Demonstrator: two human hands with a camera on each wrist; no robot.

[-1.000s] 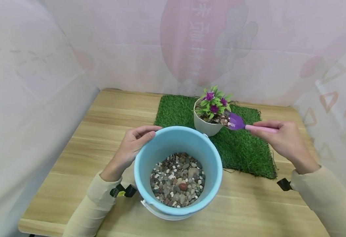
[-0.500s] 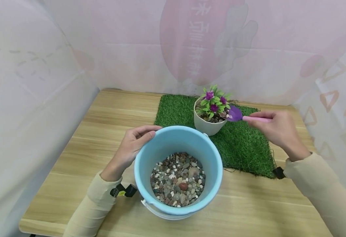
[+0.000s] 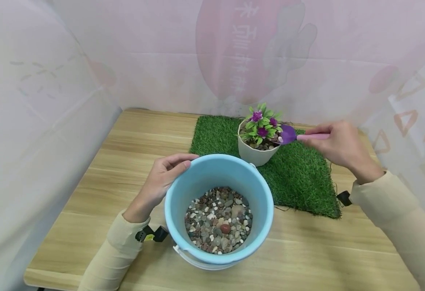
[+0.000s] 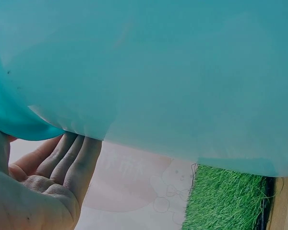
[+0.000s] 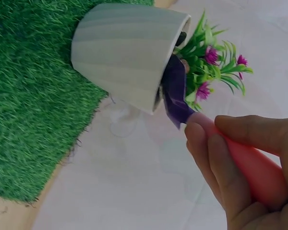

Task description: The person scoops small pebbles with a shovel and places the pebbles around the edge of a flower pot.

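Observation:
My left hand holds the light blue bucket at its left rim, thumb at the top edge and fingers along the outside. Small mixed pebbles cover the bucket's bottom. My right hand grips the pink handle of a small purple hand trowel. In the right wrist view, the trowel's blade is tilted at the mouth of a white flowerpot, its tip inside the rim. A plant with purple flowers stands in the pot, with pebbles around its base. A few stones show by the blade.
Under the pot lies a green artificial turf mat on the wooden table. The bucket's white handle hangs down at its front. Printed cloth encloses the table behind and at the sides.
My right hand has moved up and away, raising and tipping the trowel; most of its pebbles have slid into the flowerpot. My left hand and the bucket have stayed put.

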